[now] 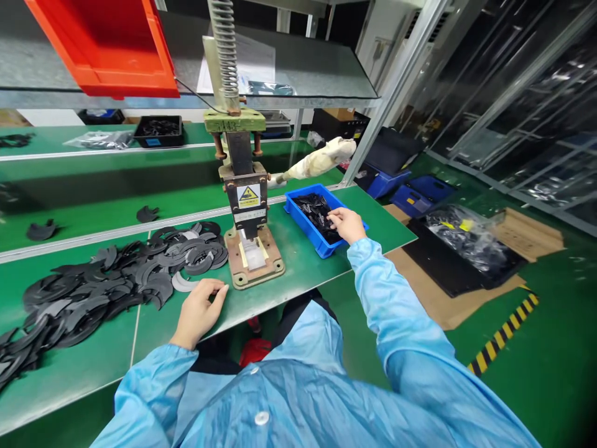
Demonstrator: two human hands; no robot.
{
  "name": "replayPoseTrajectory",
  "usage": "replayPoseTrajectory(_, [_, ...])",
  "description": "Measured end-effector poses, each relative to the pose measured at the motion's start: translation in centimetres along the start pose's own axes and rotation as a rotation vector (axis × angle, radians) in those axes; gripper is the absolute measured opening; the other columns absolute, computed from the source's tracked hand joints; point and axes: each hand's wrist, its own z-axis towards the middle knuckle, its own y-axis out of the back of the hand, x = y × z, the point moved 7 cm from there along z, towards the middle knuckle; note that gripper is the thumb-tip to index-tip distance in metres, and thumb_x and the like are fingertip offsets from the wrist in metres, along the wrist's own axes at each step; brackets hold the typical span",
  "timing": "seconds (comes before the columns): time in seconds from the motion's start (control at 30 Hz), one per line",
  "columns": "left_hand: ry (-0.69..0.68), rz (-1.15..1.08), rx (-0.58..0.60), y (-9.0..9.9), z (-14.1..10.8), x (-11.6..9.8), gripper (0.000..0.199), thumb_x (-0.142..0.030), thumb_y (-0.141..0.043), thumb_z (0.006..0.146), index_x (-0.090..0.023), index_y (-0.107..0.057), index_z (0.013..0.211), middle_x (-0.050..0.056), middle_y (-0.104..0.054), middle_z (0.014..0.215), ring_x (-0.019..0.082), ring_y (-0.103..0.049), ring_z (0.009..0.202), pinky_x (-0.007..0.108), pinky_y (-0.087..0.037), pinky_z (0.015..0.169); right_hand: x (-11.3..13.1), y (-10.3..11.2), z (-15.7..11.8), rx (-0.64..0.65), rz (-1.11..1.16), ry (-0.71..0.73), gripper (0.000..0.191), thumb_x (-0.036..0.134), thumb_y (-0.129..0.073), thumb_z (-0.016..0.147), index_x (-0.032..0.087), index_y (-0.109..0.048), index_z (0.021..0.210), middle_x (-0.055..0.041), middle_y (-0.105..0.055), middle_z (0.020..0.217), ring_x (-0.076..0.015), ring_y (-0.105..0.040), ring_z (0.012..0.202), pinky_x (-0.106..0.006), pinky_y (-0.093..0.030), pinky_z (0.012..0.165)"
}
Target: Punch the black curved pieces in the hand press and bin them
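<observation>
Right of the middle of the frame, the right hand (347,224) reaches over the near side of a blue tray (302,230), its thumb and fingertips drawn together at the small black parts (314,208) heaped inside; whether a part is pinched between them cannot be told. Lower left of centre, the left hand (200,311) rests at the near edge of the green table (158,333), fingers loosely bent, with nothing visible in its grasp. Just beyond it lies a pale curved piece (183,284), at the right end of a spread pile of dark curved pieces (112,283) that runs to the left edge. Between the hands, at the centre, stands a hand press (242,155) with a yellow warning label (248,195), a clear block (255,258) on its base, and a wrapped handle (321,158) pointing to the upper right. Two loose curved pieces (41,230) lie apart behind the pile. A red bin (125,81) fills the upper left; at the right, plastic bags (466,239) and flattened cardboard (436,305) lie near striped floor tape (504,333).
</observation>
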Motion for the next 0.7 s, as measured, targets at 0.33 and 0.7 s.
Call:
replayPoseTrajectory(0.33, [-0.044,-0.204,-0.054,0.5,-1.0,-5.2,0.022,-0.041,-0.063,0.107,-0.022,-0.074,0.103,0.008,-0.075,0.108,0.022,-0.07,0.097,0.035,-0.057,0.082,7.2,-7.2,-12.9,0.118,0.697,0.125,0.064,0.086,-0.063,0.087,0.022,-0.064,0.095,-0.0007,-0.077,0.069,-0.011,-0.066,0.053,-0.023,-0.053,0.051])
replayPoseTrajectory(0.7, [-0.151,-0.372,-0.032,0.9,-2.3,-12.4,0.021,-0.029,-0.074,0.103,-0.022,-0.071,0.123,0.005,-0.076,0.103,0.015,-0.068,0.083,0.03,-0.058,0.078,11.4,-14.9,-20.8,0.492,0.895,0.076,0.055,0.077,-0.069,0.089,0.022,-0.065,0.09,0.0016,-0.072,0.062,-0.0101,-0.062,0.05,-0.024,-0.054,0.051])
